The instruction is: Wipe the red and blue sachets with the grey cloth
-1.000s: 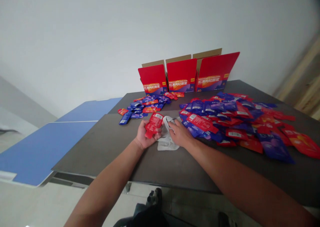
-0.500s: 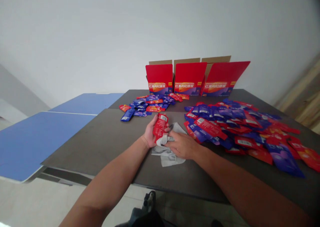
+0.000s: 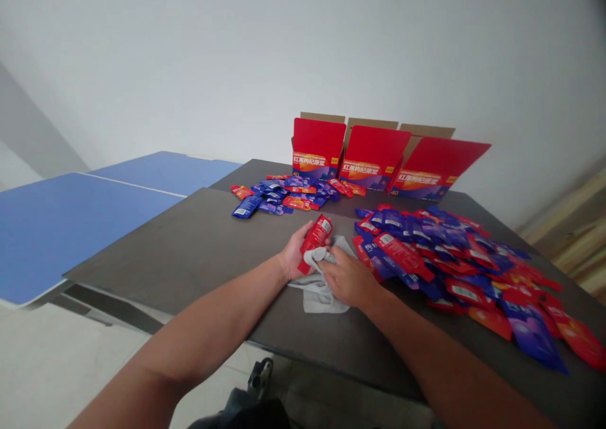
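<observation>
The left hand [image 3: 292, 254] clasped the barcoded red pouch [image 3: 318, 233], presumably light, pliable and slippery, best held by its side edges, while the right hand [image 3: 353, 279] beside that grip pinched the bunched grey cloth [image 3: 326, 301] against its lower end.

Soft light covers the wall [image 3: 189, 57]; shadow lies beneath the table [image 3: 156, 252]; the wood [image 3: 580, 211] looks blurred; the top-right corner is dark.

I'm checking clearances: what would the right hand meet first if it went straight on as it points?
Probably the red pouch in the left hand, just beyond the grey cloth the right hand grips; depth leaves unclear whether cloth and pouch already touch.
</observation>
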Motion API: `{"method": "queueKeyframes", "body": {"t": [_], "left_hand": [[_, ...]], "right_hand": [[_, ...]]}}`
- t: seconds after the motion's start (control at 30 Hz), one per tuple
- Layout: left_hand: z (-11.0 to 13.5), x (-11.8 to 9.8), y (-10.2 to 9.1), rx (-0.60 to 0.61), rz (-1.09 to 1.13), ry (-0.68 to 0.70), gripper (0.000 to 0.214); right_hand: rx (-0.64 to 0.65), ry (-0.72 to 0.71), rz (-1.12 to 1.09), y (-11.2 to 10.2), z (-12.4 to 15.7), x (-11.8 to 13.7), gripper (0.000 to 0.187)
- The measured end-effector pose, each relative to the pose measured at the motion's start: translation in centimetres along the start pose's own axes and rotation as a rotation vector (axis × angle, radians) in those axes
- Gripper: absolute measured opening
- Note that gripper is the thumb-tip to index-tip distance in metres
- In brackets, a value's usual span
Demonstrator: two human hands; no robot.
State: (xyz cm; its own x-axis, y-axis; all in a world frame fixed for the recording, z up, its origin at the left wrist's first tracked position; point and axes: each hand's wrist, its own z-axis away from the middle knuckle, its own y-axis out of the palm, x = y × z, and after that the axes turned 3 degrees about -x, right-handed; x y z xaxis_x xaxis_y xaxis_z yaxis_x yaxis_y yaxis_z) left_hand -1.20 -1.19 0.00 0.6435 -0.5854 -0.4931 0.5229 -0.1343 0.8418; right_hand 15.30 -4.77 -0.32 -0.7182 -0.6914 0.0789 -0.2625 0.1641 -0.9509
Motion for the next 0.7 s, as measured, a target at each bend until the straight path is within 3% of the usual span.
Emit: {"method": "queueKeyframes", "body": {"t": [0.23,0.43,0.7], "left_hand": [[0.2,0.1,0.4,-0.066,-0.112,-0.111,0.036],[0.1,0.2,0.2,0.033,-0.166,-0.203,0.041],[-0.1,-0.3,-0.3,0.094,-0.058,-0.224,0.04]], "right_hand": [[-0.156,0.159,-0.055,0.7,-0.1,-1.2,0.043],[-0.31,0.256,-0.145,1.7,-0.4,-2.7,0.043],[-0.37,0.313,-0.14,1.7,-0.5,-2.6,0.044]]}}
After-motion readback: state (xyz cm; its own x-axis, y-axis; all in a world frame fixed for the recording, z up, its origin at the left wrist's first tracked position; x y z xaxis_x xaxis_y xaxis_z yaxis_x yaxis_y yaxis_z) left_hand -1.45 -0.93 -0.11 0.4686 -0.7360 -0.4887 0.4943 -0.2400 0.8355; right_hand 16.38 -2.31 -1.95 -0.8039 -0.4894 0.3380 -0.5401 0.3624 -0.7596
